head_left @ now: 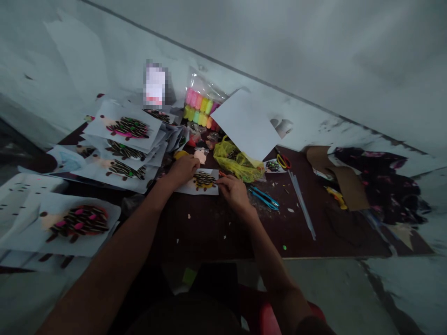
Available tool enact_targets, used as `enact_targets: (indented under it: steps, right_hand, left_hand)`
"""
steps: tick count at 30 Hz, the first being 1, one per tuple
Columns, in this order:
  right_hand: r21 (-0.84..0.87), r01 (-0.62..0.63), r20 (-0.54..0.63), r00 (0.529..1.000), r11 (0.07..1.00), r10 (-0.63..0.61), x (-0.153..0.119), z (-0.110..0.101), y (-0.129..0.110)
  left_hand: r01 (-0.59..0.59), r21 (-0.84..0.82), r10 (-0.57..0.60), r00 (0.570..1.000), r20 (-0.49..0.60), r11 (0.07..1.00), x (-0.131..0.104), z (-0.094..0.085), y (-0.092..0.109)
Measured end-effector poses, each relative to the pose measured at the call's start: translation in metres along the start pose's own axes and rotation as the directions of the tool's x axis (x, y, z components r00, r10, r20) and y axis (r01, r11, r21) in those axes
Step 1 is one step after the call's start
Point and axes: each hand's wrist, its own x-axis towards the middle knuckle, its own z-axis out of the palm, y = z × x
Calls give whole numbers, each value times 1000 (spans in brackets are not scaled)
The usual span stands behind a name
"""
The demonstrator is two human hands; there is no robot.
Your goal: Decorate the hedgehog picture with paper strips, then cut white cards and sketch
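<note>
A small white sheet of paper (188,188) lies on the dark table with a hedgehog figure (204,180) on it, its spines striped dark and pale over a yellow underside. My left hand (184,170) rests at the sheet's upper left with curled fingers, close to a lump of pale peach clay (200,156). Whatever those fingers hold is hidden. At the sheet's right edge my right hand (236,191) has thumb and finger pinched together by the hedgehog's end. What lies in that pinch is too small to make out.
Finished-looking hedgehog sheets (127,128) are stacked on the left, more (78,223) nearer me. Behind stand a bag of coloured clay (200,107), a yellow plastic bag (237,163) and a white sheet (246,123). Rightward lie a blue cutter (264,197), scissors (283,161) and clear sticks (302,204).
</note>
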Motion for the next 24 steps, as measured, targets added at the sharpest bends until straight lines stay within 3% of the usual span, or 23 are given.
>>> enact_targets:
  steps: [7, 14, 24]
  right_hand:
    - [14, 33, -16, 999, 999, -32, 0, 16, 2]
    - [1, 92, -77, 993, 996, -92, -3, 16, -1]
    - [-157, 128, 58, 991, 979, -120, 5, 25, -14]
  left_hand:
    - [9, 0, -9, 1000, -20, 1000, -1, 1, 1]
    - [16, 18, -16, 1000, -4, 1000, -1, -1, 2]
    - [16, -6, -16, 1000, -17, 1000, -1, -1, 4]
